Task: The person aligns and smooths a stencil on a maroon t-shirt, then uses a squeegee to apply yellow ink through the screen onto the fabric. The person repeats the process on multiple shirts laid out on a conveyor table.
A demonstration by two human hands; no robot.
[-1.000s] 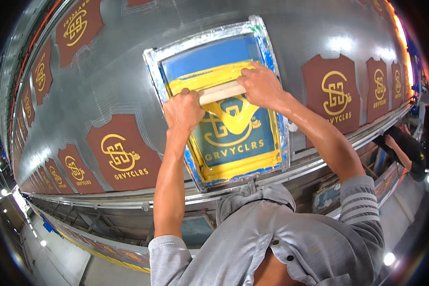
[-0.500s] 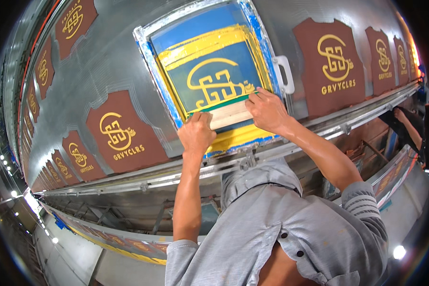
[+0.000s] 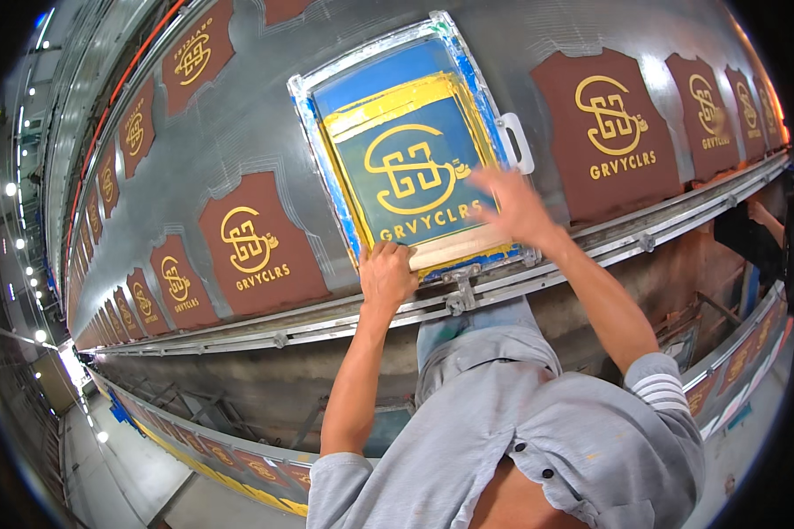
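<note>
A screen printing frame point(image 3: 304, 115) with blue and yellow ink smears lies on the long metal table. Its mesh point(image 3: 353, 181) shows a yellow logo stencil. At the frame's near end rests a wooden squeegee point(image 3: 454, 250), its yellow-smeared edge along the near rail. My left hand point(image 3: 388, 275) is closed on the squeegee's left end. Above its right end my right hand point(image 3: 516, 212) is lifted, fingers spread and blurred by motion, holding nothing, near the frame's white handle point(image 3: 515, 143). A band of yellow ink point(image 3: 393, 99) crosses the mesh's far end.
Maroon shirt panels with yellow prints lie on both sides, one at left point(image 3: 260, 242) and one at right point(image 3: 604, 132). A metal rail point(image 3: 591, 260) with clamps runs along the near table edge. Behind me stands another table point(image 3: 238, 454) with printed panels. Another person's arm point(image 3: 765, 219) shows at far right.
The squeegee has moved toward me to the frame's near end, uncovering the whole stencil. My right hand has let go and lifted off. The view has shifted slightly.
</note>
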